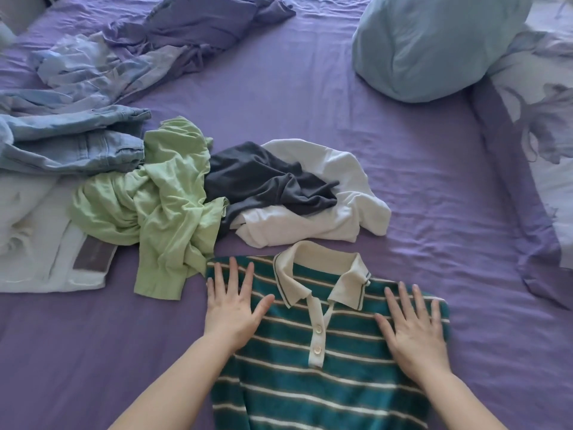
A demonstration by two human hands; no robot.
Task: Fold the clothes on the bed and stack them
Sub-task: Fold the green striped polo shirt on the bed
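Observation:
A green polo shirt with white stripes and a cream collar (322,346) lies flat, front up, at the near edge of the purple bed (418,187). My left hand (232,305) presses flat on its left shoulder, fingers spread. On the right shoulder my right hand (412,330) lies flat the same way. Beyond the shirt sits a loose heap: a light green garment (155,206), a dark grey one (263,181) on top of a white one (338,206).
Pale blue jeans (71,144) and a white garment with a grey label (46,259) lie at the left. Crumpled purple and pale blue clothes (148,48) are at the back left. A light blue pillow (434,45) and a floral quilt (545,119) occupy the right.

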